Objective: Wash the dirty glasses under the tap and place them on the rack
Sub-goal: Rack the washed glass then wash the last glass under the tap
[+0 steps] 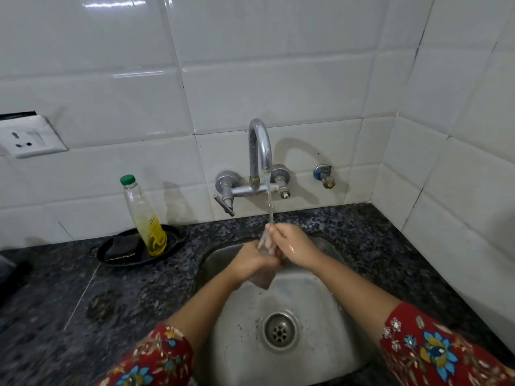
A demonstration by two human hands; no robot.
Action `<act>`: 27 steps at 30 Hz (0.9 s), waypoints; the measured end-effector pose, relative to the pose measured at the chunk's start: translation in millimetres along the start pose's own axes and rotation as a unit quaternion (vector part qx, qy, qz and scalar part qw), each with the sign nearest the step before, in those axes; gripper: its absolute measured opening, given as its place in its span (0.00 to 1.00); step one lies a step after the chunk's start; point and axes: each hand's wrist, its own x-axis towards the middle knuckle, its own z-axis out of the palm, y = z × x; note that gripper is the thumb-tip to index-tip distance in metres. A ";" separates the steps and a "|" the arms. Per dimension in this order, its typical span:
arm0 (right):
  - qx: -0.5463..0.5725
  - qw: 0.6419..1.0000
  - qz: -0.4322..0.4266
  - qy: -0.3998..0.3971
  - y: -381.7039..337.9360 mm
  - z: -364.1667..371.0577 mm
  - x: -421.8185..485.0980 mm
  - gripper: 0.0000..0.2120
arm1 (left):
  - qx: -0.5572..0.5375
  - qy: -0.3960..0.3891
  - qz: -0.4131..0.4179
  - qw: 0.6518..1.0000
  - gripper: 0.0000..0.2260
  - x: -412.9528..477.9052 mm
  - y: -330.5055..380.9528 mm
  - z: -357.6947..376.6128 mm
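Note:
A clear drinking glass (263, 278) is held tilted over the steel sink (315, 296), its mouth up under the running stream from the chrome tap (260, 146). My left hand (252, 259) wraps around the glass's middle. My right hand (292, 245) is at the glass's rim, fingers over or inside the mouth where the water lands. The glass is mostly hidden by both hands; only its base and part of the rim show. No rack is in view.
A soap bottle with a green cap (145, 218) stands in a black dish (111, 253) with a dark scrubber, left of the sink on the speckled granite counter (83, 302). A wall socket (30, 137) is at far left. The drain (279, 331) sits mid-sink.

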 end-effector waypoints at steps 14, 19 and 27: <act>0.016 0.987 0.158 0.023 -9.1 14.3 5.2 0.23 | -0.051 0.034 0.085 0.994 0.23 4.2 -9.4 17.9; 0.167 0.947 0.263 -0.077 -4.0 22.9 -12.1 0.15 | -0.445 0.012 -0.154 0.882 0.16 -0.8 -18.1 28.8; 0.262 0.908 0.322 0.053 -10.7 20.3 -2.8 0.16 | -0.688 0.117 -0.239 0.675 0.27 16.2 8.5 36.3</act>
